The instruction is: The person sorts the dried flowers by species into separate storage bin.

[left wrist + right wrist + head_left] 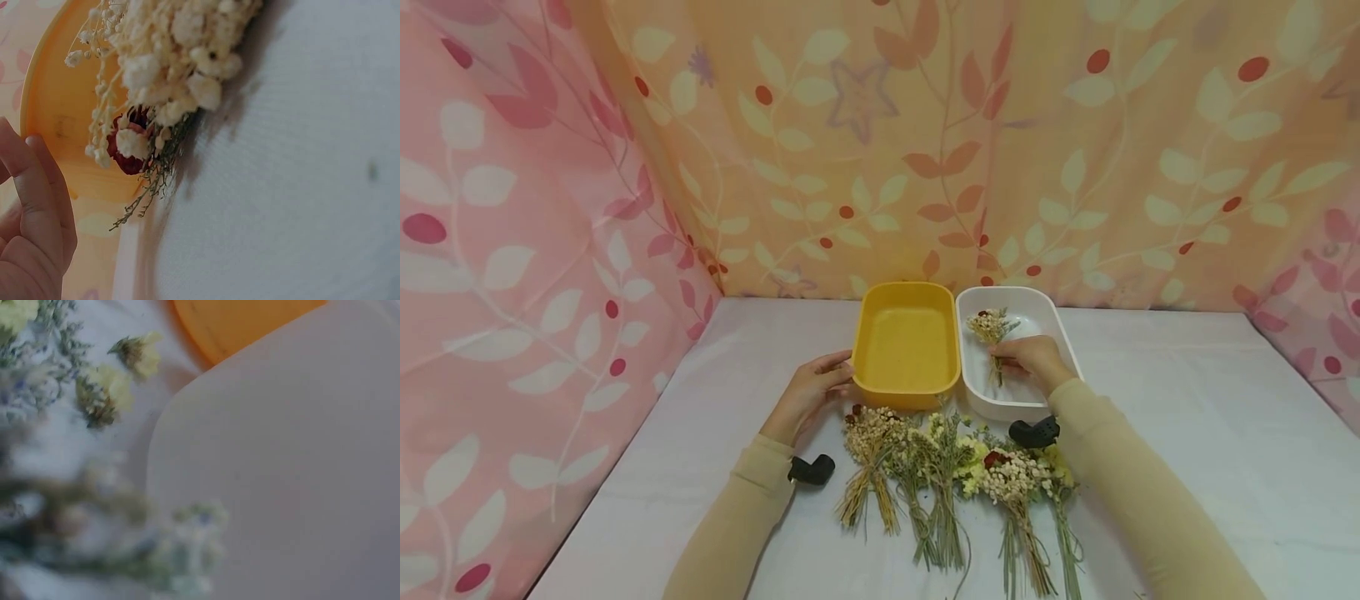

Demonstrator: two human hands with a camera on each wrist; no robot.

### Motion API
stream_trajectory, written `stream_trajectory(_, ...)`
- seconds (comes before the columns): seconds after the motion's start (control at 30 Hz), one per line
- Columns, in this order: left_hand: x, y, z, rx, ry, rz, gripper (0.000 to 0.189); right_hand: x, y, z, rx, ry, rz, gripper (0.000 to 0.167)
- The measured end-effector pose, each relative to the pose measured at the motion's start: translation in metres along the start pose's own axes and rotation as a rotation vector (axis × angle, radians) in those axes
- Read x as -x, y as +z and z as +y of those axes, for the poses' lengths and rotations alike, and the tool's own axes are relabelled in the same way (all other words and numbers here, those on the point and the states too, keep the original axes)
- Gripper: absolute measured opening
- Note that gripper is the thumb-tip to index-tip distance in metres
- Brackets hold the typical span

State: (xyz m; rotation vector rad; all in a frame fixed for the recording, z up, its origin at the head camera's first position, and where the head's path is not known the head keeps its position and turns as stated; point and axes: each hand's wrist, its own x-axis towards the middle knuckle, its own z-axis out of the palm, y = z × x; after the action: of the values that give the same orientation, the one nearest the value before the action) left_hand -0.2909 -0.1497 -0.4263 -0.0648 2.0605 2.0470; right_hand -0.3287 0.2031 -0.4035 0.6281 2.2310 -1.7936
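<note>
In the head view, my right hand (1036,360) pinches the stems of a small dried-flower bouquet (989,325) with cream blooms and a dark red one. The bouquet is within the outline of the white tray (1017,412); whether it touches the bottom, I cannot tell. My left hand (808,396) touches the left side of the yellow tray (904,400) with lightly bent fingers (47,194). Inside, the yellow tray holds nothing visible. The right wrist view shows the white tray's wall (281,456) but not the hand.
Several dried-flower bunches lie in front of the trays, among them a cream bunch (874,437), a green-stemmed bunch (943,467) and a cream-and-red bunch (1015,479). Loose yellow blooms (106,394) lie by the white tray. A patterned curtain (865,167) hangs behind the white table (1187,417).
</note>
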Motion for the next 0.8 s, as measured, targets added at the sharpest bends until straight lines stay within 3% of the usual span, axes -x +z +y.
stream_trajectory(0.8, 0.0018, 0.0004, -0.0016, 0.008, -0.005, -0.004, 0.049, -0.0044, 0.0051, 0.0026, 0.017, 0.014, -0.013, 0.026)
